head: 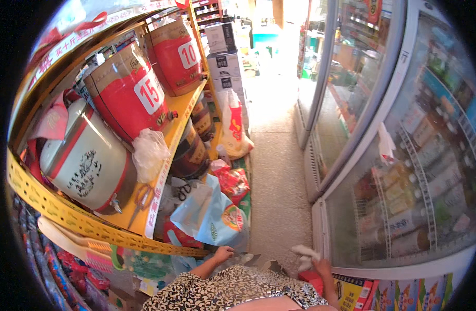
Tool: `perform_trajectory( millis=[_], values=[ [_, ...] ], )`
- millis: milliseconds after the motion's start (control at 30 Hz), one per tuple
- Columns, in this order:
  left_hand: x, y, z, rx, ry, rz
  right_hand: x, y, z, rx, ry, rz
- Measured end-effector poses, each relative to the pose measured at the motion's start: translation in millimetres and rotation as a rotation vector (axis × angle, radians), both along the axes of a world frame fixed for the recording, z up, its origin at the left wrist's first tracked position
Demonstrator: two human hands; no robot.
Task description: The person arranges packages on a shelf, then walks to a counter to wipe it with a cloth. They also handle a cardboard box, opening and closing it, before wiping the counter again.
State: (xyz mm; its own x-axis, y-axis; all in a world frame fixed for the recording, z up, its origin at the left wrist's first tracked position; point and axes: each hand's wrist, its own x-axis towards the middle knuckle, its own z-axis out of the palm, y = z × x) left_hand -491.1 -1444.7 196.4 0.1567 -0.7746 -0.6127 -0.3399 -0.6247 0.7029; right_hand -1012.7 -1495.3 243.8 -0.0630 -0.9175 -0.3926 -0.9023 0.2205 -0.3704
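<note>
My right hand [321, 266] holds a crumpled white cloth [305, 253] low beside the glass-door drinks fridge [401, 186]. At the end of the yellow shelf rack, my left hand [223, 254] hangs just below a light-blue plastic bag [210, 215]. Its fingers look loosely curled, and their inner side is hidden. A red bag [231, 180] lies behind the blue one. On the shelf board [139, 217] rest red-handled scissors [141, 203] and a clear plastic bag [149, 153], in front of a white ceramic jar [86, 159] with a tap.
Red numbered barrels [125, 93] stand on the shelf. A floor aisle [280, 175] runs ahead between rack and fridges. White cartons [224, 62] are stacked beyond the rack, with a tall plastic sack [233, 128] before them. Brushes [82, 247] hang at the lower left.
</note>
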Motion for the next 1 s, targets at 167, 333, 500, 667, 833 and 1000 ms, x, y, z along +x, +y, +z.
perform_trajectory(
  millis=[167, 333, 500, 667, 833, 1000],
  values=[
    [-2.9, -54.4, 15.9, 0.108, -0.050, -0.052, -1.4, -160.4, 29.1, 0.114, -0.535, -0.192],
    [-29.5, -172.8, -2.7, -0.098, -0.038, -0.139, -24.8, -287.9, 45.4, 0.087, 0.247, 0.133],
    [-68.6, -365.2, -13.0, -0.204, -0.063, -0.335, -26.9, -427.4, 7.8, 0.051, 0.155, 0.261],
    [-88.5, -542.3, 73.4, -0.164, 0.028, -0.381, 16.1, -552.2, 32.1, 0.068, -0.029, 0.245],
    [-62.2, -657.1, 102.3, -0.172, 0.215, -0.089, 82.4, -695.9, 59.4, 0.094, -0.164, 0.359],
    [-31.6, -766.5, 96.1, -0.080, 0.307, -0.030, 186.8, -859.1, 52.3, 0.094, -0.283, 0.505]
  ],
)
